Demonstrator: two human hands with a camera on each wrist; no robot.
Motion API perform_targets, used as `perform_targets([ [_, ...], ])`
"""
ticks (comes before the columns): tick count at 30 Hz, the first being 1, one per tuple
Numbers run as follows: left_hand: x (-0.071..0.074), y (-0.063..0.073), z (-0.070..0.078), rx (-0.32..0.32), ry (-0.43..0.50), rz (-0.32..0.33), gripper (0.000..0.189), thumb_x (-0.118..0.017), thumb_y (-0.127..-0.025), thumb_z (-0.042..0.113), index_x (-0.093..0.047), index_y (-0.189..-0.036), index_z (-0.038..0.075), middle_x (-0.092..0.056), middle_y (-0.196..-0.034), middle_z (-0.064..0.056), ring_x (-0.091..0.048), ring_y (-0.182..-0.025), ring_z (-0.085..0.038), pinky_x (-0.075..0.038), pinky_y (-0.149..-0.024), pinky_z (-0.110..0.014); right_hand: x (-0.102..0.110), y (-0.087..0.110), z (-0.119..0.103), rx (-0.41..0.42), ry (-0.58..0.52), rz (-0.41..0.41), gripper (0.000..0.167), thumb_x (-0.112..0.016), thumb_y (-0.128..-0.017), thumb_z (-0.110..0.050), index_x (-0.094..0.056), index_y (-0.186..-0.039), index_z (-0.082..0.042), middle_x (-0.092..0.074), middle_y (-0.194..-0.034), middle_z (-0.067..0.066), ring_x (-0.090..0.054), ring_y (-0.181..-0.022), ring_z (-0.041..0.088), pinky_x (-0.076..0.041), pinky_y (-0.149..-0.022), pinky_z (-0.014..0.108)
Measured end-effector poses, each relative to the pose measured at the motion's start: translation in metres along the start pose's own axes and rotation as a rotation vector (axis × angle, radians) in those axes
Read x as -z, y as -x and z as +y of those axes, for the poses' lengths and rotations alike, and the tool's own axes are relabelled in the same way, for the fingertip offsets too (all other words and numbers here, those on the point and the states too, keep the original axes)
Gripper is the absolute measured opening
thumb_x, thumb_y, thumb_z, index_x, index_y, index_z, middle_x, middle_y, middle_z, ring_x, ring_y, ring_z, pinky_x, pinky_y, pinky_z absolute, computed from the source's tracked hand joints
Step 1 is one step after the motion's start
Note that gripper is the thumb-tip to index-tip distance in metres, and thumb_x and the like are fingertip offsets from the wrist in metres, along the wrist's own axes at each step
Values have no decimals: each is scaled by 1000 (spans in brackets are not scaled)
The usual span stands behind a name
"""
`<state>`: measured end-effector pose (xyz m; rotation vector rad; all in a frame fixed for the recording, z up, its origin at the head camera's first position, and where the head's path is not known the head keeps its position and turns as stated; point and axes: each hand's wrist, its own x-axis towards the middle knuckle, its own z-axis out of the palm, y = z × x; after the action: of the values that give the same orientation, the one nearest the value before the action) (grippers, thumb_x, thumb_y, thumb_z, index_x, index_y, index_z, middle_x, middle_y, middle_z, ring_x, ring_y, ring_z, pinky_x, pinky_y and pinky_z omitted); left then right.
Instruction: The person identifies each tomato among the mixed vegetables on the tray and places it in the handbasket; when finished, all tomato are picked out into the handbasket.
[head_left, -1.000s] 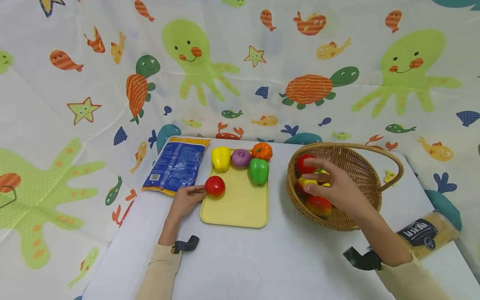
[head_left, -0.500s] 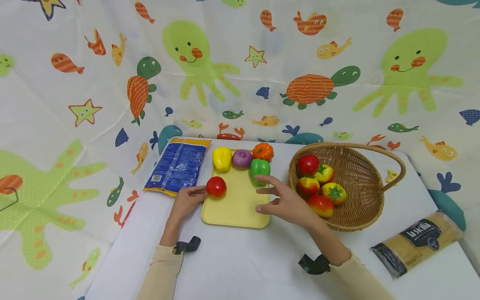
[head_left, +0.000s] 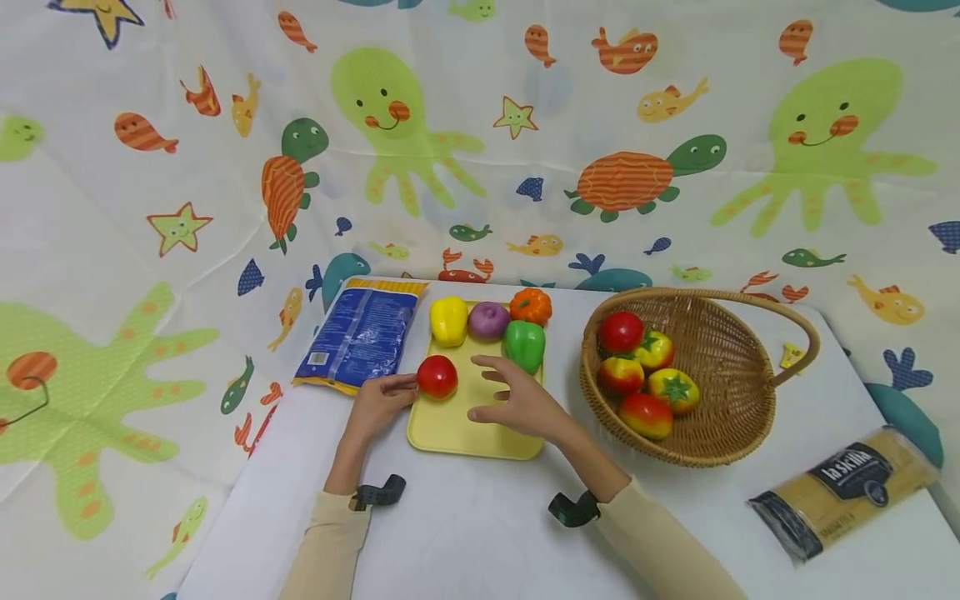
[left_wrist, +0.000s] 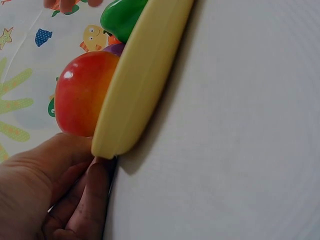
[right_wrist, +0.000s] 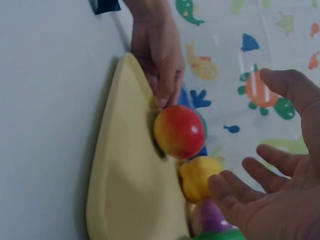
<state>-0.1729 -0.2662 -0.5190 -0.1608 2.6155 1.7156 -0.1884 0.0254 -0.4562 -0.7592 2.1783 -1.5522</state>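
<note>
My left hand (head_left: 381, 406) is at the left edge of a yellow tray (head_left: 480, 433). In the left wrist view, its thumb and fingers pinch the tray's rim (left_wrist: 145, 85). Just beside the fingertips, a round red-and-yellow toy fruit (right_wrist: 180, 131) rests on the tray. My right hand (head_left: 519, 402) hovers over the tray's right part, fingers spread and holding nothing. At the tray's back are a yellow pepper (head_left: 448, 322), a purple onion-like vegetable (head_left: 488, 321), an orange pumpkin (head_left: 531, 306) and a green pepper (head_left: 524, 345).
A wicker basket (head_left: 731, 367) with a tall handle stands right of the tray, holding several red and yellow toy fruits (head_left: 647, 415). A blue packet (head_left: 363, 329) lies at the left and a pasta packet (head_left: 843, 492) at the right. A printed curtain (head_left: 465, 108) hangs behind.
My right hand has moved left from above the basket to above the tray, uncovering the basket's fruits and the pasta packet. The left hand stays at the tray's edge.
</note>
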Motion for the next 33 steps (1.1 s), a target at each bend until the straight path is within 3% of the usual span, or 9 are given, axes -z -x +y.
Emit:
perform_targets([
  [9,0,1,2,-2,1,6,34,-75,-87,11,-71,-119,2,-73,-104,-12,-70,-95,-23,-56,-83,-29,-10,-28,20,33,74,-21,85,-83,-80,-31,-38,-151,-14,-40,-151,5,-39,-137,28,-41,-106,46],
  [16,0,0,-1,-7,13,3,33,-75,-87,11,-71,-119,2,-73,-103,-12,-70,-94,-23,-56,-83,-29,-18,-48,26,45,129,-35,84,-84,-80,-26,-40,-150,-11,-42,-150,2,-40,-136,25,-41,-107,43],
  [22,0,0,-2,-16,26,-7,33,-74,-88,9,-71,-119,0,-73,-104,-13,-70,-95,-23,-56,-83,-28,-22,-66,29,50,208,-29,86,-83,-79,-33,-41,-149,-7,-44,-149,3,-42,-135,26,-43,-105,41],
  [33,0,-1,-1,-19,6,-11,33,-75,-87,11,-72,-119,3,-73,-104,-11,-70,-94,-23,-56,-84,-30,-35,-86,37,36,185,-26,88,-86,-77,-31,-42,-149,-5,-49,-145,7,-48,-130,21,-39,-109,37],
])
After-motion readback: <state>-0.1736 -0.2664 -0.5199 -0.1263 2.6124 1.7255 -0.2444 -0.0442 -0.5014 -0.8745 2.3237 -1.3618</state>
